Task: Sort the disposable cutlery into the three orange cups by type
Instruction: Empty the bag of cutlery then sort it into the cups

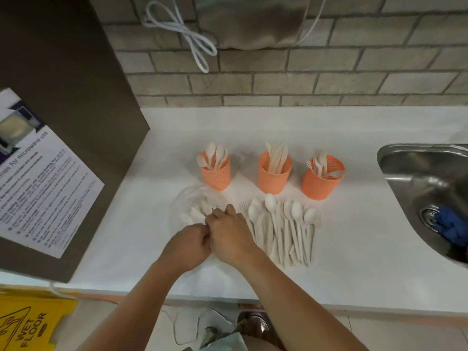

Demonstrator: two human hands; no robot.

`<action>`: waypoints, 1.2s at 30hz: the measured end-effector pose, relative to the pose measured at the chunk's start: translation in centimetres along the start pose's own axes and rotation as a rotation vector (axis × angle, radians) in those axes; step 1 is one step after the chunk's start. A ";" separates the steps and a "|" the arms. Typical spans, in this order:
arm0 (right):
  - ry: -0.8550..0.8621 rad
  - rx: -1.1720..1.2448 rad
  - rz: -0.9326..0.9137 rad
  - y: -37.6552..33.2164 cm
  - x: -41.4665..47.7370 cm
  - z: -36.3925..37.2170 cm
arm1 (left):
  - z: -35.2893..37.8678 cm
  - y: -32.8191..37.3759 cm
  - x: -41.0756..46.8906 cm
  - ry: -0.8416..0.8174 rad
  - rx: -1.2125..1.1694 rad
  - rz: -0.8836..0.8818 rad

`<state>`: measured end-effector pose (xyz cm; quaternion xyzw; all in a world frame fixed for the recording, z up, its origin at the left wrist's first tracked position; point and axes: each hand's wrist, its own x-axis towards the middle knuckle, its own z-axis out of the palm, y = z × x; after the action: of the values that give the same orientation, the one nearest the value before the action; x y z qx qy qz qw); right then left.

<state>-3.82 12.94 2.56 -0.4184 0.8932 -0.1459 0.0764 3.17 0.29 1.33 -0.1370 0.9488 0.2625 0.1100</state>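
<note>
Nearest, at 7 o'clock low down, a yellow wet floor sign (27, 323) leaned below the counter edge. Both forearms came up from 6 o'clock over the white countertop (126, 249).

Left hand (187, 245) was curled, fingers bunched together, touching the right hand at the knuckles; could not tell what, if anything, it pinched. Right hand (229, 234) lay just beside it at its 3 o'clock, fingers bent down onto a clear plastic bag (186, 201) holding a small cutlery bundle (197, 214), forks and spoons mixed, blurred. Looked like both hands were gripping the bag material, but the grip itself was hidden.

At 3 o'clock of the right hand, touching its edge, a loose pile of pale disposable cutlery (283, 231) lay flat on the counter, handles toward the viewer, spoon bowls and a few fork tines pointing to 12.

Beyond, three orange cups stood upright in a row. Left cup (216, 177), at 12 o'clock of the hands, held spoons. Middle cup (273, 177) held knives. Right cup (321, 184), perforated wall, held forks, tilted slightly right.

At 3 o'clock far right, a steel sink (415, 178) with a blue cloth (453, 229) by the drain. At 9 o'clock, a microwave instruction notice (38, 178) was stuck on a brown panel. Farthest, at 12, a brick-tile wall (329, 79) with a white cable (187, 36) hanging looped.
</note>
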 end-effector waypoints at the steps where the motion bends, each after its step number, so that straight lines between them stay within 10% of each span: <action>1: -0.033 -0.014 0.044 -0.3 0.4 0.0 | -0.3 -0.3 -0.1 -0.016 -0.005 0.006; 12: 0.020 0.079 0.509 -3.8 3.0 4.0 | -1.3 -5.9 -0.8 0.103 -0.025 0.006; 36: 0.023 0.068 0.484 -5.7 3.6 3.2 | -2.1 -7.0 1.2 0.125 -0.131 -0.334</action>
<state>-1.20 6.09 1.31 -0.1879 0.9628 -0.1578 0.1131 3.99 -6.84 -0.57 -0.3156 0.8987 0.2929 0.0837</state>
